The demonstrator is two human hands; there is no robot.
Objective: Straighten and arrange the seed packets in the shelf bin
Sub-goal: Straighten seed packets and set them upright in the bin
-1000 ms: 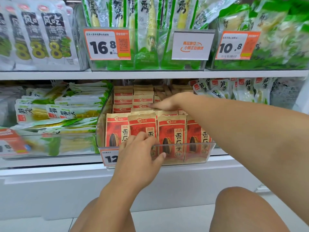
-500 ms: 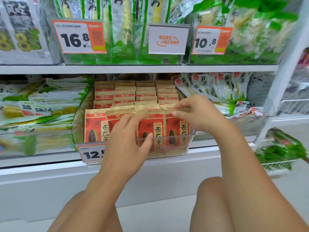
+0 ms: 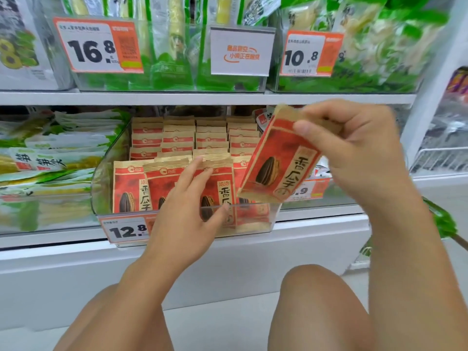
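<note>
- The step in hand looks like re-seating one packet. The right hand (image 3: 359, 158) pinches the top edge of a sunflower seed packet (image 3: 276, 171), thumb on its printed face and fingers curled behind, and holds it tilted in the air above the right front corner of the clear shelf bin (image 3: 101, 188).
- The left hand (image 3: 184, 219) is spread, with straight fingers resting on the faces of the front row of packets (image 3: 129, 186); its thumb lies near the bin's front lip. It seems to be steadying or parting that row.
- The other seed packets stand in rows inside the bin, upright and facing forward, behind the 12.8 price tag (image 3: 126, 230) clipped to the bin front.
- The next move, as I judge it, calls for turning the lifted packet upright, lining it up with the gap at the right end of the front row, and sliding it down while the left hand keeps the neighbours from tipping.
- Against the picture half a second earlier: then the right hand was low at the right end of the front row, fingers on a packet's top; now it is raised with a packet clear of the bin. The left hand lies on the front row as before, with its fingers straighter.
- The view has also shifted closer and a little to the right.
</note>
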